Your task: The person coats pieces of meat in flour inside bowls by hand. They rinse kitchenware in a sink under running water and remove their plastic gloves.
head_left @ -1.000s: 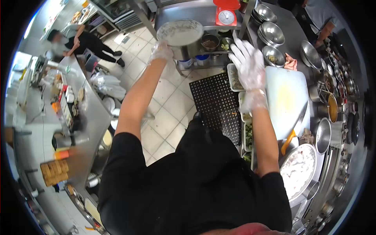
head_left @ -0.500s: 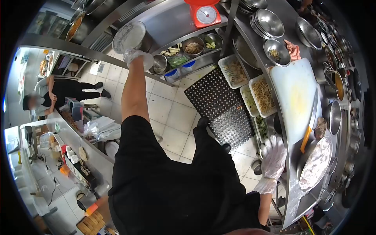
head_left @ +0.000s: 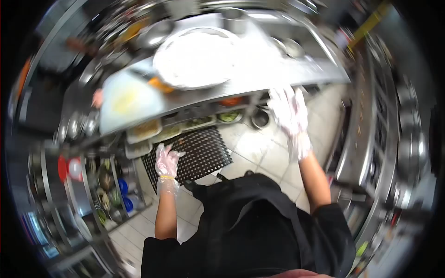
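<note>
Both my hands wear clear plastic gloves. My left hand point(head_left: 168, 162) hangs in the air over the floor mat, below the counter edge, fingers apart and nothing visible in it. My right hand point(head_left: 288, 111) is open with its fingers stretched toward the front edge of the steel counter point(head_left: 320, 74); whether it touches the edge I cannot tell. Beyond my hands, a large round bowl point(head_left: 197, 86) of white contents stands on the counter, washed out by glare. Left of it lies a pale cutting board point(head_left: 150, 99), with an orange knife handle point(head_left: 160, 85) near its corner.
A black perforated mat point(head_left: 199, 153) covers part of the tiled floor. Trays of food point(head_left: 144, 130) sit under the counter. A dark pot point(head_left: 260, 119) stands low near my right hand. Steel stove-like equipment point(head_left: 354, 153) runs along the right, shelving with a red scale point(head_left: 69, 167) on the left.
My view has swung round to face the counter. My left hand has come away from the round container and plate-like thing by the shelf. My right hand remains open near the counter edge.
</note>
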Available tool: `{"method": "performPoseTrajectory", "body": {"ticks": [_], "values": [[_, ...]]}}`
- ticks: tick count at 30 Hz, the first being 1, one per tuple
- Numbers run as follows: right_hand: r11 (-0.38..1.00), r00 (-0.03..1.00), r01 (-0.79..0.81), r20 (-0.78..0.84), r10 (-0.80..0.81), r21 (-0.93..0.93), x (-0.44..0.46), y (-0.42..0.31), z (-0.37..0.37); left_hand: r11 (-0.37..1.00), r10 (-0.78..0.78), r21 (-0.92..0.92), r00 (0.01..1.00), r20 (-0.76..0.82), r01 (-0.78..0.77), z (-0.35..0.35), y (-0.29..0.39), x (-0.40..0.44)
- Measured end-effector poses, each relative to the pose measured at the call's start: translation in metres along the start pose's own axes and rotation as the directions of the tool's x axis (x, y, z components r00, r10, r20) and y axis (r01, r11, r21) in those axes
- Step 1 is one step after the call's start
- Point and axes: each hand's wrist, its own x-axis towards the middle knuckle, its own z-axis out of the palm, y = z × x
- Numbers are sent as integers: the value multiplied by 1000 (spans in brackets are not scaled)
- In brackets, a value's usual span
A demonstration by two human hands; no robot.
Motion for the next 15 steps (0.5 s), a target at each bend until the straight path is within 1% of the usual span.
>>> {"method": "performPoseTrajectory", "body": {"ticks": [1,2,3,4,5,6,7,9,11,13,14,15], "values": [[994,993,107,-42,-108,-25,-3,-37,-5,989,-52,147,985,163,28,62,-19,-7],[991,992,122,-8,-122,51,-2,-75,-7,991,-91,126,911,401,43,133,-32,-17],[985,992,118,30,-123,126,-4,-111,-9,984,-139,161,887,440,74,188,-41,-21],[981,989,148,0,-149,129,-1,-142,-17,973,-143,232,832,537,18,238,-49,-24],[984,982,158,88,-165,88,7,-168,-14,956,-140,289,781,609,-55,266,-50,-23],[986,969,160,184,-168,52,18,-191,-10,940,-114,315,751,650,-129,298,-57,-29],[985,965,161,202,-169,53,31,-214,-7,920,-84,332,718,691,-211,328,-66,-31],[981,969,195,156,-190,-14,56,-251,6,903,-58,339,707,705,-264,372,-87,-32],[967,964,225,170,-203,-116,92,-289,13,811,-30,407,664,747,-421,404,-107,-24],[910,949,293,202,-241,-292,128,-330,19,793,-9,408,661,751,-453,423,-128,-4],[857,943,325,206,-262,-400,143,-351,20,781,12,399,650,760,-480,433,-139,10],[774,936,352,203,-287,-527,159,-374,20,770,23,393,637,770,-503,447,-148,24]]}}
